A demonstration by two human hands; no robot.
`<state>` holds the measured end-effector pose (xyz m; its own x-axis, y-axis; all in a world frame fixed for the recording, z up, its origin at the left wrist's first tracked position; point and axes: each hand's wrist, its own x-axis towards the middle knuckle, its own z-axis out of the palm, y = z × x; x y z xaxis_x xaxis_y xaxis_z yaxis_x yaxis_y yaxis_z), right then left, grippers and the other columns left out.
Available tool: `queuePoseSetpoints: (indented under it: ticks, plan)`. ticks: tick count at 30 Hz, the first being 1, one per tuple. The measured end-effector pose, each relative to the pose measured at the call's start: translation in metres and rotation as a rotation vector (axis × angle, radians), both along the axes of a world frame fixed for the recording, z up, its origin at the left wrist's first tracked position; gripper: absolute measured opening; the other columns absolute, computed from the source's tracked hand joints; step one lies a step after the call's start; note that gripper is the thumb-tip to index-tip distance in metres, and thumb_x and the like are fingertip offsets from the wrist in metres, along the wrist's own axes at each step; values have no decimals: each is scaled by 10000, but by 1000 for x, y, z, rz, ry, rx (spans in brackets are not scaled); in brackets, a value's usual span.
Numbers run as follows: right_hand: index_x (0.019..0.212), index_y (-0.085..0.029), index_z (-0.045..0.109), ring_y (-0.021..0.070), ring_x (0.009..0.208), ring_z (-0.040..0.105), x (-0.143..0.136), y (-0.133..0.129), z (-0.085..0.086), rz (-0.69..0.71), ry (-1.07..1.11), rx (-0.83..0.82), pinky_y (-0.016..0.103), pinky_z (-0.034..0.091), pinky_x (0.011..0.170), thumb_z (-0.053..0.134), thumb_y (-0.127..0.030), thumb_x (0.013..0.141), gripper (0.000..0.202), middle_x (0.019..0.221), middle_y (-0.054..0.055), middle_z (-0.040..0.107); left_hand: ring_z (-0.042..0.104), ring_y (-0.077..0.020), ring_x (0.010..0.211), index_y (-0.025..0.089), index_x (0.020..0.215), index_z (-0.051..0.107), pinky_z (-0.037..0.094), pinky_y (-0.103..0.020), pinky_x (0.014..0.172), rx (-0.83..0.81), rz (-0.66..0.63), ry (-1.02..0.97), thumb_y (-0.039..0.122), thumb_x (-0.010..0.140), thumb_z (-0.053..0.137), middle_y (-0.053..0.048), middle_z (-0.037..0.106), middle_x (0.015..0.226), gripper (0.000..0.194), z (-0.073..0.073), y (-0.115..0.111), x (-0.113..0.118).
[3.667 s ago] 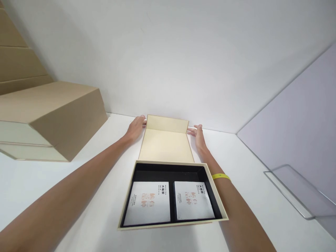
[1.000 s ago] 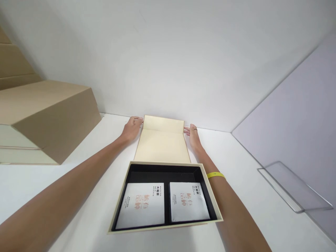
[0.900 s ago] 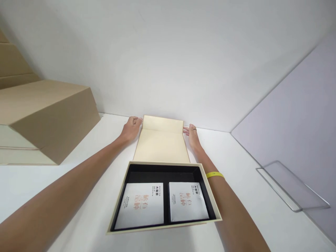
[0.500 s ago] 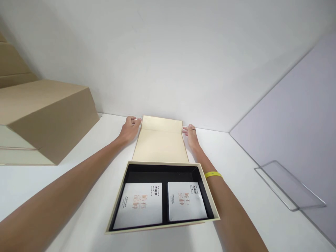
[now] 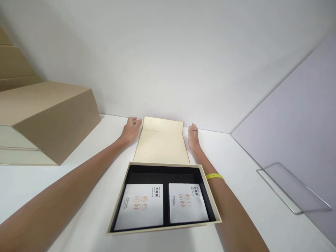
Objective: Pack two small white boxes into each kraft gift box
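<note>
A cream gift box [image 5: 120,196] with a black inside sits in front of me, its hinged lid [image 5: 162,145] laid back flat, away from me. Inside lie two white tea packs with dark and orange print: the left pack [image 5: 140,204] and the right pack [image 5: 187,203], split by a black divider. Beside the lid's far left corner is my left hand [image 5: 131,128], fingers loosely bent and apart, holding nothing; I cannot tell whether it touches the edge. My right hand [image 5: 193,136] is closed, a small gap from the lid's right edge, with nothing seen in it.
Large tan and cream boxes [image 5: 55,120] are stacked at the left, with more tan cardboard [image 5: 17,63] behind. A white wall [image 5: 168,63] rises at the back. On the right, a pale panel [image 5: 294,115] stands beside a metal wire frame [image 5: 294,189].
My right hand has drawn slightly away from the lid's edge, and its fingers have curled in. My left hand stays beside the lid. The whole view has shifted a little.
</note>
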<state>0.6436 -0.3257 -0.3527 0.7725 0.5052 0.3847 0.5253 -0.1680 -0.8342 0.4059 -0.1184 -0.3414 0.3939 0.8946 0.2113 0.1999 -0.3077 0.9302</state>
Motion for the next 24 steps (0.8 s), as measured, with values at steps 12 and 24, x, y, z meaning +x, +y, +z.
queuePoseSetpoints:
  ticks: [12,24]
  plan:
    - [1353,-242,585,319,1428,412,-11,-1,-7,-343,-343,-230,617,261,1210,622,-456,972,438,1547,103,460,628,-276,1198,187,1326,611,529,-519,1029,71,101,33,404,1017,620,-120,612,1374,377,5,-2,-3]
    - [1451,-244,508,350,1497,319,-9,-1,-5,-379,-355,-456,645,221,1225,612,-500,972,553,1639,112,343,651,-255,1149,182,1261,646,557,-483,991,160,6,145,381,1019,624,-109,644,1319,314,6,-2,-2]
